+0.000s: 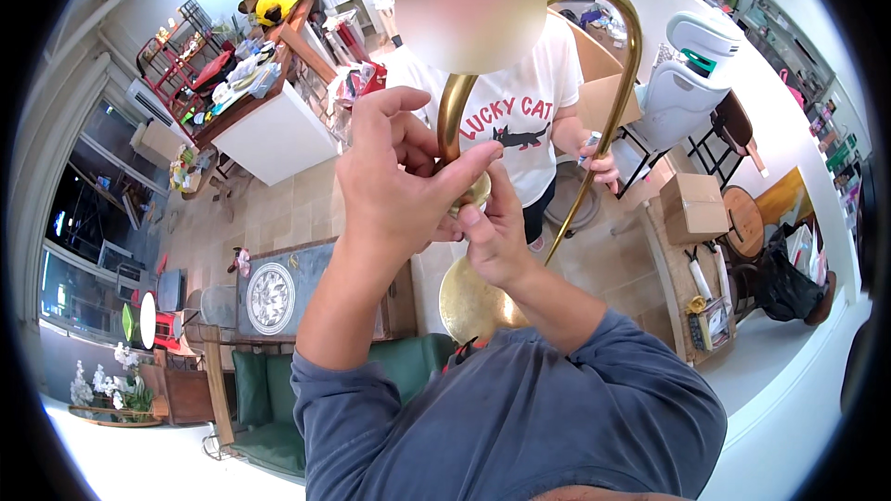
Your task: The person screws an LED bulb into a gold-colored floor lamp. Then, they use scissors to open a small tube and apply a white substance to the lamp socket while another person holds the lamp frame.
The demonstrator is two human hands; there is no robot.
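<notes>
Overhead, both of the person's hands closed on the end of a curved brass lamp arm [449,121], the left hand [394,187] wrapped around the tube with thumb and fingers pinching the small rounded brass fitting [475,193] at its tip, and the right hand [492,232] pressed against the same fitting from below, its fingertips tight on the metal. Neither grip was loose or spread; each was narrow and bearing on the brass. The arm rose from the hands, arched over at the top of the view and ran down again as a thin straight stem [594,153]; a round brass disc [469,301] showed just below the right wrist, partly hidden by the blue sleeve [520,408]. Beyond the lamp, a second person in a white printed T-shirt [520,102] stood facing the work, one hand [601,165] at the thin stem. Farther out were a white desk [269,134] piled with clutter, a cardboard box [691,206] on a wooden bench, a dark green sofa [278,399] and a tiled floor [278,213]. The risk appeared to lie in the pinch itself: the fitting was small and smooth, and a slip of the fingers could drop it to the tiles, while the long arch, held mainly at one end, could swing toward the bystander.
</notes>
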